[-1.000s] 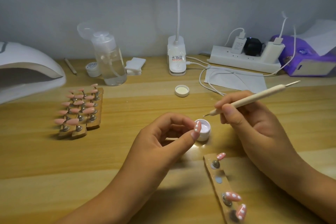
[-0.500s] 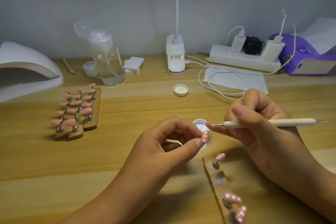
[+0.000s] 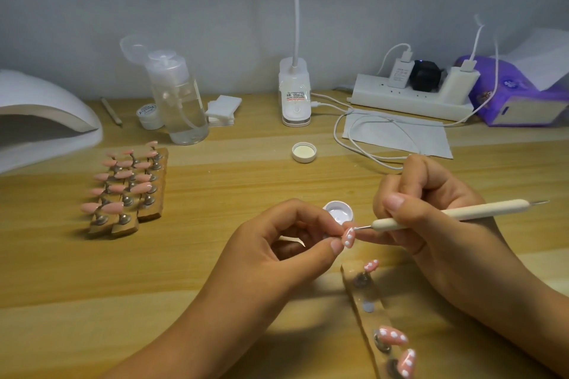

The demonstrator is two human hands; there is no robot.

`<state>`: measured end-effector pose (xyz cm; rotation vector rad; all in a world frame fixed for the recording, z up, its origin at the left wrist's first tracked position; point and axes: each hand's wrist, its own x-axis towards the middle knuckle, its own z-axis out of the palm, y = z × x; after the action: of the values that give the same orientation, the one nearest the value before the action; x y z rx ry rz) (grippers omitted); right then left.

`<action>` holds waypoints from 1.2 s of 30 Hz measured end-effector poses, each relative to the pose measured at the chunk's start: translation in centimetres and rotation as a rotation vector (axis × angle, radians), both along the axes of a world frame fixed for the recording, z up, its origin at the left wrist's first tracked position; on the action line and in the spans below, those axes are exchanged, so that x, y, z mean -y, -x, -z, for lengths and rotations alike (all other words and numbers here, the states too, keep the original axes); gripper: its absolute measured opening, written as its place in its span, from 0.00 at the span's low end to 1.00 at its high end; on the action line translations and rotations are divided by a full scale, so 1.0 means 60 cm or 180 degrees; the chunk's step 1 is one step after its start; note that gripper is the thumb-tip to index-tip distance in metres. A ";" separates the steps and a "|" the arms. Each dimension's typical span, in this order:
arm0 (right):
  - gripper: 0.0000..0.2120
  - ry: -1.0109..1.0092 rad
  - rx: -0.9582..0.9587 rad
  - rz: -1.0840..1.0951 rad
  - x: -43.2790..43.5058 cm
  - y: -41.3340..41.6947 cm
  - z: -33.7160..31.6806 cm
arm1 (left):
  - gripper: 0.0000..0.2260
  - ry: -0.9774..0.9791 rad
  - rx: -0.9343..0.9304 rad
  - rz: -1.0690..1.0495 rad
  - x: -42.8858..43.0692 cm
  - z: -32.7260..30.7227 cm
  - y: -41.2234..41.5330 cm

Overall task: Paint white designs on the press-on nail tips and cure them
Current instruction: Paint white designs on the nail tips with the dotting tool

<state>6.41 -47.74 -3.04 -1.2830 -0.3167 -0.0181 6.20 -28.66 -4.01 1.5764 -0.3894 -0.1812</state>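
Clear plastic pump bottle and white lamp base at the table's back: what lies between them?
A small stack of white square pads on the wooden table, between the clear pump bottle and white lamp base; head view shows it.

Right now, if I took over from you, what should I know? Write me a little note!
Left grip pinches a pink nail tip, already dotted white.
Right grip holds the dotting tool, its point at that tip's upper end.
The open paint pot sits just behind them.
Done: three dotted tips stand on the near wooden strip, which has one vacant spot.
Left: finish this tip, set it on that spot, paint the plain pink tips on the holders, then cure under the lamp at far left. I cannot tell whether any are cured.
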 end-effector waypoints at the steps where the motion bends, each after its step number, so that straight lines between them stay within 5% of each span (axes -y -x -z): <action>1: 0.09 -0.0008 0.0002 -0.0005 0.000 0.000 0.000 | 0.02 0.0008 -0.0005 0.0002 0.000 0.000 0.000; 36: 0.08 0.0007 -0.0075 -0.0044 -0.001 0.000 0.000 | 0.02 -0.0065 0.0009 0.0013 -0.001 -0.002 0.001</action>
<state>6.41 -47.67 -3.02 -1.2823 -0.3054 0.0092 6.14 -28.63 -3.88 1.5963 -0.3940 -0.1865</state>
